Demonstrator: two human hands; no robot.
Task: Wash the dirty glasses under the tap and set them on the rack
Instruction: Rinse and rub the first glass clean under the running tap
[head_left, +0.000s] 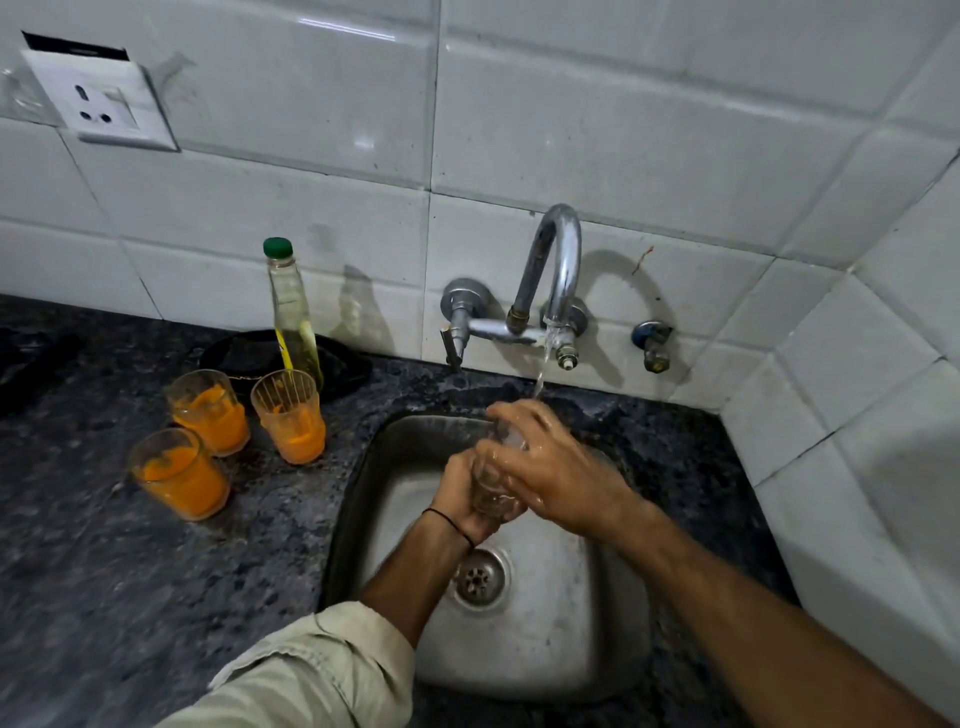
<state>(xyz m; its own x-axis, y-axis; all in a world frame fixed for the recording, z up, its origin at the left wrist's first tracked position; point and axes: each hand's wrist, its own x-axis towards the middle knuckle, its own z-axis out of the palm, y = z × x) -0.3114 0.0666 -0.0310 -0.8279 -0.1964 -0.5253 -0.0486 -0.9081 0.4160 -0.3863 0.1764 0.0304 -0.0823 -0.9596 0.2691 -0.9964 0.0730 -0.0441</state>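
Over the steel sink (613, 639) I hold a clear glass (491, 486) under the running tap (558, 270). My left hand (462, 499) grips its lower part from the left. My right hand (550, 462) wraps over its top and side, fingers curled around it. Water streams down onto the glass and my right fingers. Three glasses smeared with orange residue (182, 475) (210, 413) (291, 415) stand on the dark counter left of the sink. No rack is in view.
A clear bottle with a green cap (293, 312) stands behind the dirty glasses, with a black cloth (343, 364) beside it. A wall socket (101, 101) sits at upper left. White tiled walls close in behind and to the right.
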